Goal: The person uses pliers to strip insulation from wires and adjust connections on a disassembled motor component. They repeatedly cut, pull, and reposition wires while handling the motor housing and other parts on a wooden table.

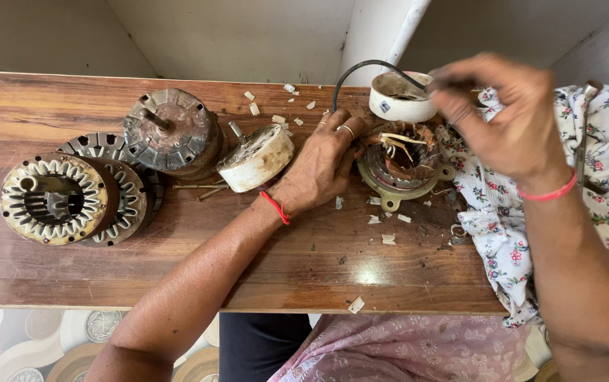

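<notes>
My left hand [322,164] rests on the wooden table [177,247] and grips the left edge of a motor stator [403,161] with copper windings and pale insulating strips. My right hand [506,117] is raised and blurred above the stator's right side, fingers pinched together near a white round cap [400,99] with a black cable [361,68]. What the fingers pinch I cannot tell. Both wrists wear a red thread band.
A white dirty motor cap [256,158] lies left of my left hand. Further left sit a rusty motor housing with shaft [170,131] and stacked laminated rotor cores [60,198]. A floral cloth [524,233] covers the table's right end. White chips and screws litter the wood.
</notes>
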